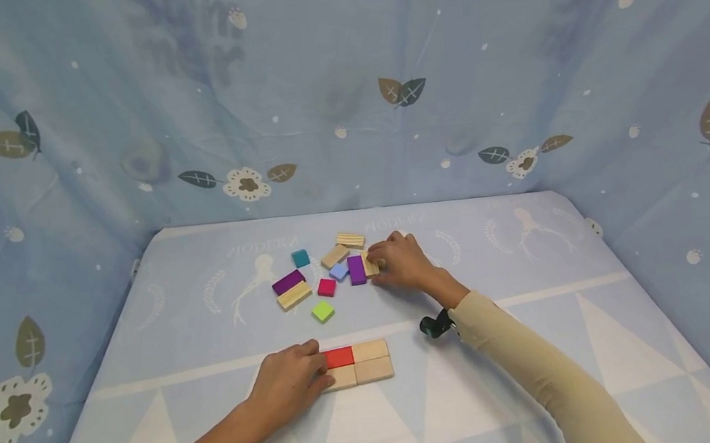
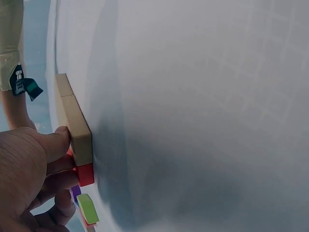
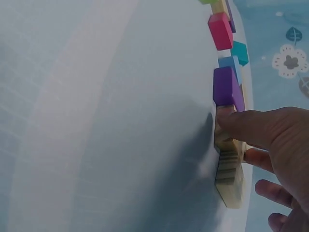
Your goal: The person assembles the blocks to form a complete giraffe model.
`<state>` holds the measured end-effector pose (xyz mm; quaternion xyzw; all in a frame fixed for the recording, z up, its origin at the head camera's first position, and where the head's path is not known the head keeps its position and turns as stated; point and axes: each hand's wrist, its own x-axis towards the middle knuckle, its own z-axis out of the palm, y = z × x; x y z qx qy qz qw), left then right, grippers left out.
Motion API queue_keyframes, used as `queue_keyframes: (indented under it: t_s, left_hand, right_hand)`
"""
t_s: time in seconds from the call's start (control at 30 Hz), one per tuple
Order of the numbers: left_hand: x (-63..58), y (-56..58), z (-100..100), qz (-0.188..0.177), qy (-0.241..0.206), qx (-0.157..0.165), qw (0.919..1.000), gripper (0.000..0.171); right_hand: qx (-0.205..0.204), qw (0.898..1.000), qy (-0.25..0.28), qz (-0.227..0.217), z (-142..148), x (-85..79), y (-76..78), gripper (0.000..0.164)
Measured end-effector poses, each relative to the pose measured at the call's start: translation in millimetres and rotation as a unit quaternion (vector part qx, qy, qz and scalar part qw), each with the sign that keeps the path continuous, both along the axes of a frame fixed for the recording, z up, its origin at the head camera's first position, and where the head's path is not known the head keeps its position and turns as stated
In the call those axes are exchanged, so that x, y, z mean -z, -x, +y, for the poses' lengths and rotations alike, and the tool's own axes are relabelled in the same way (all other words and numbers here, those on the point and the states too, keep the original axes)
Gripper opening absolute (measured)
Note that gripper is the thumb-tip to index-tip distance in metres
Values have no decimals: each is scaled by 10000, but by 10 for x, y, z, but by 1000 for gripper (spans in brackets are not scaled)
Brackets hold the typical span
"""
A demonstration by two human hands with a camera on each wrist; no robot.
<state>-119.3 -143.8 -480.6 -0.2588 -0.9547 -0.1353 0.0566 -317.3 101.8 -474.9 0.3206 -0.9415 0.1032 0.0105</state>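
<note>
In the head view, a flat rectangle of small blocks lies near the front: a red block (image 1: 339,357) beside plain wooden blocks (image 1: 373,370). My left hand (image 1: 291,382) holds its left end, thumb on the near wooden block (image 2: 79,130) and fingers by the red block (image 2: 85,174) in the left wrist view. Farther back, my right hand (image 1: 404,261) grips a wooden block (image 1: 369,264) standing against a purple block (image 1: 357,270). The right wrist view shows the thumb on that block's face, with another wooden block (image 3: 229,179) touching it.
Loose blocks lie around the right hand's left side: light blue (image 1: 339,272), pink-red (image 1: 326,287), lime green (image 1: 322,311), teal (image 1: 300,258), dark purple (image 1: 288,282) and several wooden ones (image 1: 294,296). A patterned cloth (image 1: 513,393) covers the table; curtains (image 1: 338,70) hang behind and beside it.
</note>
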Motion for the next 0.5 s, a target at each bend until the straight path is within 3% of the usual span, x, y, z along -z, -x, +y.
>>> queue_keyframes:
  t_s: [0.3, 0.5]
  left_hand:
    - [6, -2, 5, -8, -28, -5, 10000, 17]
    - [7, 5, -6, -4, -68, 0, 10000, 16]
  right_hand:
    - [-100, 9996, 88, -243, 33, 22, 104, 40]
    - [-158, 9991, 252, -287, 57, -48, 51, 42]
